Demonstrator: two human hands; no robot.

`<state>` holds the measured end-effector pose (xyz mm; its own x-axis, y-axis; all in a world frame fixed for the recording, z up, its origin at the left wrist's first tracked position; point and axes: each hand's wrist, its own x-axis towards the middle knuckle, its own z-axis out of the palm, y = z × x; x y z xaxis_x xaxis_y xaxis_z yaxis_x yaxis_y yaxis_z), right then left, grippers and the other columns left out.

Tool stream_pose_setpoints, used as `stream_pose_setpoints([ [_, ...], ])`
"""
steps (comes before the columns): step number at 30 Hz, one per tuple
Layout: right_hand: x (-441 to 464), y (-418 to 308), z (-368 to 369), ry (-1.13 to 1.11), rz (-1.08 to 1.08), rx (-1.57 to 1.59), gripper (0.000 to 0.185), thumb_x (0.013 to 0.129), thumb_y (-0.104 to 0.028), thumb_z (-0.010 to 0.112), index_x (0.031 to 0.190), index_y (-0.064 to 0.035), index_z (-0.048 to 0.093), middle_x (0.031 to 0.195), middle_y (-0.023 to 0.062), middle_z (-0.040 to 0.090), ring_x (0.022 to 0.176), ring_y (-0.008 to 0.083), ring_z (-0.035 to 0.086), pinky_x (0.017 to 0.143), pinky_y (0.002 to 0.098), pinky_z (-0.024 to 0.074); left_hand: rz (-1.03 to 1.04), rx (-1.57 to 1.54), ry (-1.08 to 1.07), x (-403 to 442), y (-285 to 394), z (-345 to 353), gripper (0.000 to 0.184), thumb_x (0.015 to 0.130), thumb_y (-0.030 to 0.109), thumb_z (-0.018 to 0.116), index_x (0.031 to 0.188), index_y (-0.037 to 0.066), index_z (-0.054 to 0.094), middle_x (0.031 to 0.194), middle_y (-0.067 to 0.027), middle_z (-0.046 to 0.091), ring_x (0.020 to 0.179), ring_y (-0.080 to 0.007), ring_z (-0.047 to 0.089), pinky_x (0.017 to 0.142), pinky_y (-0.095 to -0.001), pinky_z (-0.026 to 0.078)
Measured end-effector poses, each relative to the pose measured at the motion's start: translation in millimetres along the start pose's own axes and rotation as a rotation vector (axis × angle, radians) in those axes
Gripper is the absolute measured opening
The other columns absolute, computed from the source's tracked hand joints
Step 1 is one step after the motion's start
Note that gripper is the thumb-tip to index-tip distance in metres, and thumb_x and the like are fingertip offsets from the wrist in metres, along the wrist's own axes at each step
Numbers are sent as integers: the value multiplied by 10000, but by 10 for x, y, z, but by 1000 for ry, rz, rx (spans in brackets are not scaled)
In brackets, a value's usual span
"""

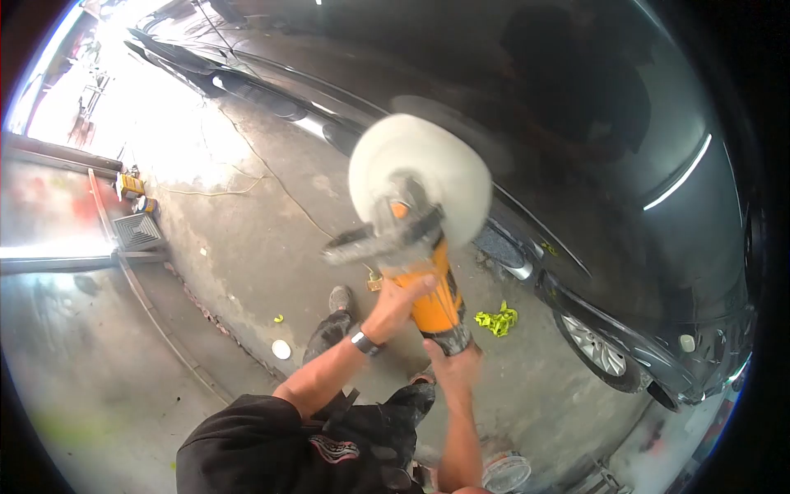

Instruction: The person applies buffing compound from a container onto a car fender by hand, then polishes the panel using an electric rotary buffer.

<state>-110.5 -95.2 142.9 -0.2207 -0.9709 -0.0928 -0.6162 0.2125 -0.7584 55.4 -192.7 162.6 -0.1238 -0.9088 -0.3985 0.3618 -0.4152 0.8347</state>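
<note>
Both my hands are on an orange car polisher (pixel 432 306) with a grey, dirt-marked head and side handle. A large white polishing pad (pixel 448 160) on its front is smeared by motion. My left hand (pixel 401 305), with a band at the wrist, is closed around the orange body behind the head. Further back, my right hand (pixel 455 364) is wrapped around the dark rear end. Beyond the pad is the lower side of a dark glossy car (pixel 527 140). Whether the pad touches the panel, I cannot tell.
A thin cord (pixel 288 193) runs across the concrete floor. Crumpled yellow-green tape (pixel 496 319) lies near the car wheel (pixel 601 350). A white round lid (pixel 281 350) is on the floor at left. A bucket (pixel 506 472) stands by my feet. Cans (pixel 129 186) stand by the left wall.
</note>
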Motion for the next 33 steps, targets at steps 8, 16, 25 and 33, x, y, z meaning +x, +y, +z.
stream_pose_setpoints([
  [8, 733, -1061, 531, -183, -76, -52, 572, 692, -463, 844, 896, 40, 666, 709, 191, 684, 683, 378, 695, 608, 418, 535, 192, -356, 77, 482, 643, -735, 436, 945, 269, 624, 1277, 17, 497, 1125, -88, 617, 1012, -213, 642, 856, -408, 562],
  [16, 209, -120, 61, -184, 167, -10, 714, 618, -537, 857, 1016, 29, 684, 893, 193, 723, 812, 385, 705, 715, 460, 551, 80, -230, 101, 120, -4, -42, 391, 890, 174, 695, 1214, -5, 568, 1108, -78, 642, 983, -172, 634, 857, -356, 535],
  [25, -111, -53, -169, -18, 103, -3, 652, 593, -432, 892, 1001, 30, 681, 837, 191, 714, 764, 379, 704, 661, 423, 558, 256, 82, -64, -28, -234, 56, 398, 868, 146, 713, 1208, -6, 574, 1134, -80, 641, 1042, -175, 609, 900, -350, 512],
  [33, 777, -1012, 480, -136, -132, -9, 671, 623, -518, 867, 918, 44, 647, 769, 220, 689, 743, 419, 684, 643, 452, 544, 279, -410, -12, 464, 638, -773, 492, 946, 238, 605, 1341, -20, 467, 1247, -139, 607, 1133, -269, 609, 950, -426, 524],
])
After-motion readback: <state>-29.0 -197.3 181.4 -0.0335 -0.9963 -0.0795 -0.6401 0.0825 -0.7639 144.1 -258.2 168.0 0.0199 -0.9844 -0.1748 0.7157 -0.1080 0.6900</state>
